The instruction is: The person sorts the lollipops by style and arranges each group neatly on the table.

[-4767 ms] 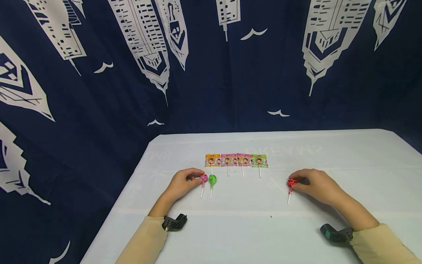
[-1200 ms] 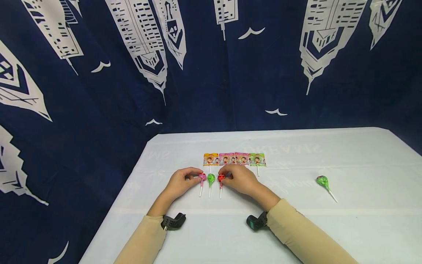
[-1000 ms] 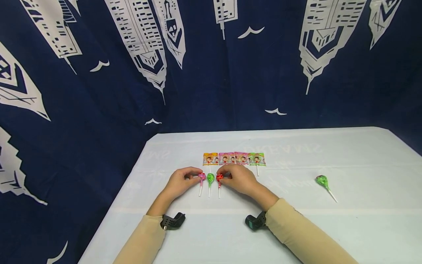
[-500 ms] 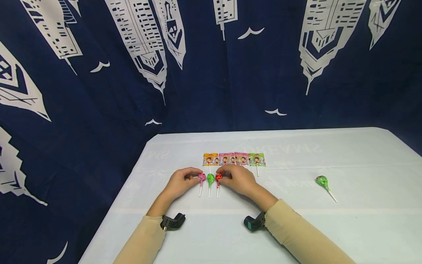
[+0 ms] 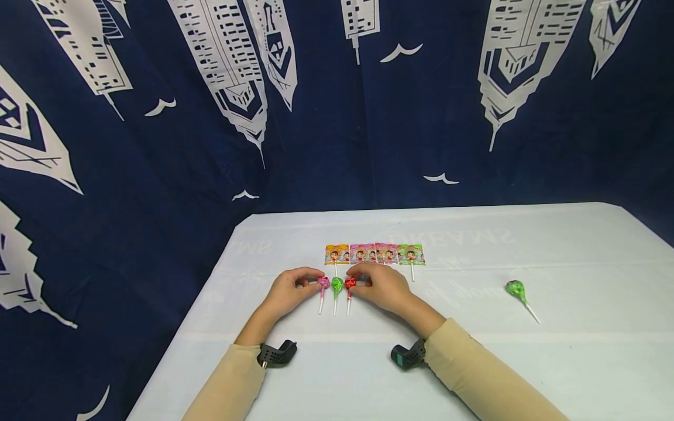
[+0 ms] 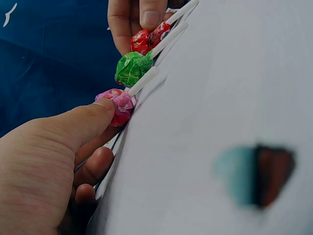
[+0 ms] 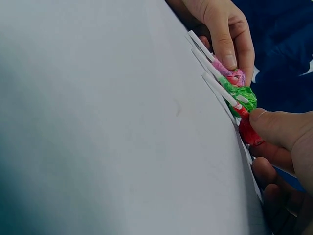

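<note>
On the white table, three round lollipops lie side by side with sticks toward the person. My left hand (image 5: 288, 292) pinches the pink lollipop (image 6: 121, 105) by its head, between thumb and fingers. Between the two hands sits the green lollipop (image 5: 337, 285), which neither hand grips. My right hand (image 5: 383, 286) holds the red lollipop (image 7: 248, 131) by its wrapped head, thumb on the near side. In the left wrist view the red lollipop's head is partly covered by the right fingers.
Behind the hands, flat-packed lollipops form a row: an orange one (image 5: 337, 254), two pink ones and a green one (image 5: 411, 255). Another round green lollipop (image 5: 516, 289) lies far right on the table (image 5: 579, 362). A dark blue printed curtain (image 5: 337, 146) hangs behind.
My right hand has brought the red lollipop from the right to beside the green one, then nudged it slightly closer. The far-right green lollipop has come into view. My left hand stays put.
</note>
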Demonstrator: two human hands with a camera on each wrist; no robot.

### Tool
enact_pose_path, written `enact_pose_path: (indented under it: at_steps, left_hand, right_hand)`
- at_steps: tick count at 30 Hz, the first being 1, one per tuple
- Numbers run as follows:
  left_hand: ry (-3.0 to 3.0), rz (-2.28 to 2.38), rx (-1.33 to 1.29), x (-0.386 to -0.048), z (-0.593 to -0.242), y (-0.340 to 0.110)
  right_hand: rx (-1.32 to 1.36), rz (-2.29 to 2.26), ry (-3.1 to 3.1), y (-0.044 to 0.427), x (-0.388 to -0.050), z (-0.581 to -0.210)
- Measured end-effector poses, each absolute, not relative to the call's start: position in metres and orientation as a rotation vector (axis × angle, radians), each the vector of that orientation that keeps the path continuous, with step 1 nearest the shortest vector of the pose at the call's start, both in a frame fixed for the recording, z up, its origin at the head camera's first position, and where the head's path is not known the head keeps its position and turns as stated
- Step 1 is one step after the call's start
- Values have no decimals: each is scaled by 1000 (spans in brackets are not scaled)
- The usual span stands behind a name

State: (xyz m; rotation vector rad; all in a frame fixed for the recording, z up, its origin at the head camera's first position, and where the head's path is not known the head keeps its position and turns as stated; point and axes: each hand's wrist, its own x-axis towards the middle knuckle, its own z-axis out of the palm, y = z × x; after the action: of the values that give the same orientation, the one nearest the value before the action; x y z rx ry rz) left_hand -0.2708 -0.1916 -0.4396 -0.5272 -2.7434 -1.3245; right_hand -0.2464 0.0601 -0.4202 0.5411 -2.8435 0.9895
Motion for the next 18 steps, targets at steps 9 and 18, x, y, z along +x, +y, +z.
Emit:
enact_pose_path:
  at_steps: [9,18]
  left_hand:
    - [-2732,-1322,-536,-268,-436,-190]
    - [-2746,-1320,-521,-269,-438,-190]
  right_hand:
    - [562,997,-2814,61,-244,-420]
    - [595,1062,-2772,64,-242,-417]
